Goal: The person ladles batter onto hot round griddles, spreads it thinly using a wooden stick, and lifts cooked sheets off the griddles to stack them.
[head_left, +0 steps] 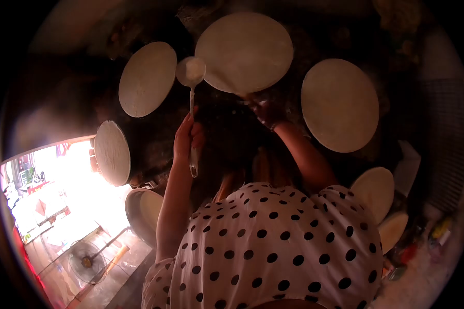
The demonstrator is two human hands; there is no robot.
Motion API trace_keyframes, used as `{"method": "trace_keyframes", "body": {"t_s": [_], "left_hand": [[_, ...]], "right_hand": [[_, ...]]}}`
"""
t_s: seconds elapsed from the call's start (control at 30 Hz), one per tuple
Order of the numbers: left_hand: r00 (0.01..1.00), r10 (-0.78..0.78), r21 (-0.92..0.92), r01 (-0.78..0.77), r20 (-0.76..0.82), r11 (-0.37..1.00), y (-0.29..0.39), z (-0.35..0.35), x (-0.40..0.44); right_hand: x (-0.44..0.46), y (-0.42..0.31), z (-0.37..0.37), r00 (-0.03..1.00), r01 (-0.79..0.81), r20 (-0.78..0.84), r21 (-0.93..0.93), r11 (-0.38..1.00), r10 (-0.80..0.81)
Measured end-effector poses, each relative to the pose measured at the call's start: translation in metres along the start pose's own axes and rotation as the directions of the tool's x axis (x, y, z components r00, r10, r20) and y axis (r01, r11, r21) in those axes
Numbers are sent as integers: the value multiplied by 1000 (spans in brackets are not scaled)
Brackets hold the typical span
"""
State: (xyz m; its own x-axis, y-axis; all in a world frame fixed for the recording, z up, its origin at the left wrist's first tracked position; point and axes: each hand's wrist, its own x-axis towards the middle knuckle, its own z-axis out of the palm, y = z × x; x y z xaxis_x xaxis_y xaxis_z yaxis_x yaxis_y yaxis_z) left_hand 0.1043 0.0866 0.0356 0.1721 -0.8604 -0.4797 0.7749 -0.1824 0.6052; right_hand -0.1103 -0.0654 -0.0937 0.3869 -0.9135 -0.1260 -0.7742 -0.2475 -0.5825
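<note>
**Ladle and tool held beside a big disc**

At far left, in a patch of glare, we see a fan above a pale floor. Right of the glare, a small disc faces us at a slant, with a basin below it, partly behind the left arm; its contents are pale, and we cannot tell what they are. Higher up, a tilted disc shows its whole pale face.

Next comes the left hand, its fingers clamped around the ladle's handle, whose end hangs below the grip. The ladle's bowl, with something pale in it, sits between the tilted disc and the big disc, at the latter's left edge; we cannot tell whether they touch.

At centre, a polka-dot shirt fills the foreground. Beyond it, the right hand, dim in shadow, is closed on the tool at the big disc's lower edge; the tool's far end is too blurred for us to make out.

To the right, well apart from that hand, we find a side disc, then two lower discs near the shirt's shoulder. At far right, a grid fades into the dark
</note>
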Motion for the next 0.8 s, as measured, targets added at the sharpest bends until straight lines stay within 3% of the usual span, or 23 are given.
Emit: {"method": "trace_keyframes", "body": {"t_s": [0.03,0.07,0.1,0.17,0.2,0.23,0.27,0.3,0.33,0.37,0.4,0.43,0.47,0.5,0.53,0.6,0.7,0.73,0.77,0.8], "left_hand": [[1000,-12,9,12,4,1000,-4,2,-3],[999,-31,13,31,-38,999,-9,1,-10],[996,-46,14,48,-80,999,-18,2,-21],[989,-96,72,104,-115,992,-29,-2,-42],[980,-139,128,158,-146,979,-33,-7,-51],[969,-154,229,197,-192,953,-40,-18,-57],[950,-157,360,250,-269,899,-46,-12,-64],[953,-299,439,286,-39,852,-39,-26,-73],[977,-123,840,215,-177,499,-47,23,-97],[976,-171,851,201,-133,485,-67,-6,-102],[973,79,900,-229,215,371,-92,-58,-107],[964,-52,747,-169,262,642,-94,-30,-126],[934,-186,513,3,306,858,-97,-2,-145],[886,-313,291,216,342,932,-99,26,-164],[905,-377,194,340,197,920,-110,39,-167],[808,-495,-150,559,321,815,-135,20,-151],[785,-487,-169,577,383,799,-158,28,-171],[783,-489,-150,575,384,804,-159,30,-179],[887,-380,301,299,262,905,-152,27,-189],[955,-202,700,-9,219,714,-151,28,-201]], "right_hand": [[-4,-14,-10,992,76,100,-25,997,-73],[10,12,22,984,180,-36,183,966,-176],[3,7,10,988,0,-152,249,969,39],[-21,9,3,961,-262,-46,149,954,271],[-47,9,10,999,-9,-32,-84,996,6],[-80,12,16,966,203,191,-141,969,-174],[-115,18,22,853,401,418,-141,905,-312],[-156,31,31,815,450,443,-78,889,-374],[-196,51,35,839,436,399,-85,896,-370],[-232,71,36,869,405,354,-106,908,-346],[-267,93,36,920,323,288,-175,930,-266],[-302,118,34,971,186,195,-276,943,-135],[-338,148,36,998,14,69,-375,927,13],[-373,173,37,986,-168,-64,-451,877,156],[-402,189,34,943,-331,-206,-503,798,261],[-438,216,15,832,-538,-439,-488,688,340],[-437,186,-83,703,-620,-627,-308,722,336],[-431,193,-83,692,-625,-635,-290,725,342],[-420,198,-80,640,-671,-669,-248,698,378],[-416,205,-79,587,-713,-698,-205,670,410]]}}
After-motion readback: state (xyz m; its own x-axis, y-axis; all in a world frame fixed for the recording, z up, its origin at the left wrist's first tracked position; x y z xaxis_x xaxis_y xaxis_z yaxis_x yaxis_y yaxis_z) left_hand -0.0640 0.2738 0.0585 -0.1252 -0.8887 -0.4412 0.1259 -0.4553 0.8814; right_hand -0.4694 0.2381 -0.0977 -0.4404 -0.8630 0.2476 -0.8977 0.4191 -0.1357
